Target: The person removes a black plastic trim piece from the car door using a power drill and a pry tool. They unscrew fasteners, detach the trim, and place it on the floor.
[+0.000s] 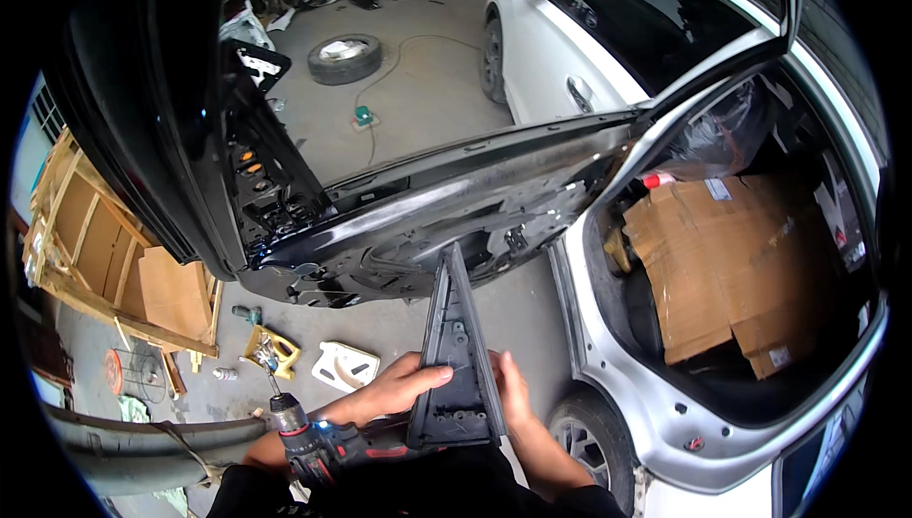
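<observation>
Gripping a triangular black trim panel (463, 352)
Clamped in left hand (404, 387) and right hand (514, 391), near cordless drill (318, 444)

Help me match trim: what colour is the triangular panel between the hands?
The triangular panel is dark grey-black; head view shows it best.

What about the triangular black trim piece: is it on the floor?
No, the trim piece is held up off the floor, with the left hand gripping its left edge.
</observation>
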Available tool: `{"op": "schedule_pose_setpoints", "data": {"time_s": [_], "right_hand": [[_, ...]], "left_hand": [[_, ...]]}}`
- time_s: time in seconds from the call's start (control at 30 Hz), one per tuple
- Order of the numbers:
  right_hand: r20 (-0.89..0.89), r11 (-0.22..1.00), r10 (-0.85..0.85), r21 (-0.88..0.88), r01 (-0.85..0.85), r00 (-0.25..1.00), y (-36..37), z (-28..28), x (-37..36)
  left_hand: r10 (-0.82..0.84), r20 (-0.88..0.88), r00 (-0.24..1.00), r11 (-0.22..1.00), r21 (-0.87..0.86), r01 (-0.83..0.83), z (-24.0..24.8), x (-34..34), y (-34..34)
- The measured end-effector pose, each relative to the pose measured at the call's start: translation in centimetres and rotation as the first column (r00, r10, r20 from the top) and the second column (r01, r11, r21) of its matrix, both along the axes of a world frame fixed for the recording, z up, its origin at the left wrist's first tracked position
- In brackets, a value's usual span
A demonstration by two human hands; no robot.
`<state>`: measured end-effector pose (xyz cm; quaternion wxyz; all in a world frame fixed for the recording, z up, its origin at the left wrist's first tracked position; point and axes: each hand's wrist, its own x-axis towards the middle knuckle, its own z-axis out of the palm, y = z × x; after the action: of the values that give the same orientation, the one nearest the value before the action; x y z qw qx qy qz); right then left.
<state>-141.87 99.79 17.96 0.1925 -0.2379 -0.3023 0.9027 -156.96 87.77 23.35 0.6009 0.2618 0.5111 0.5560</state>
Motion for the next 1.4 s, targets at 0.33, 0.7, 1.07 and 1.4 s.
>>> {"op": "schedule_pose_setpoints", "data": {"time_s": [0.33, 0.7, 1.07, 1.4], "right_hand": [[-0.287, 0.734, 0.108, -0.623, -0.271, 0.952, -8.0, -4.9, 1.0], [0.226, 0.985, -0.089, -0.127, 0.120, 0.970, -6.4, -5.6, 15.8], [0.070, 0.765, -0.211, 0.633, 0.120, 0.975, -2.9, 2.7, 29.3], [-0.316, 0.878, -0.152, 0.392, 0.274, 0.937, -3.5, 0.8, 30.6]], "left_hand": [[-0.190, -0.383, 0.904, 0.971, 0.066, 0.232, -1.1, 4.4, -2.9], [-0.039, 0.145, 0.989, 0.978, 0.209, 0.008, 0.1, 17.9, -2.5], [0.092, -0.216, 0.972, 0.965, 0.259, -0.034, 1.5, 25.4, -2.2], [0.329, -0.944, -0.018, 0.926, 0.318, 0.205, 4.2, 26.8, -1.3]]}}
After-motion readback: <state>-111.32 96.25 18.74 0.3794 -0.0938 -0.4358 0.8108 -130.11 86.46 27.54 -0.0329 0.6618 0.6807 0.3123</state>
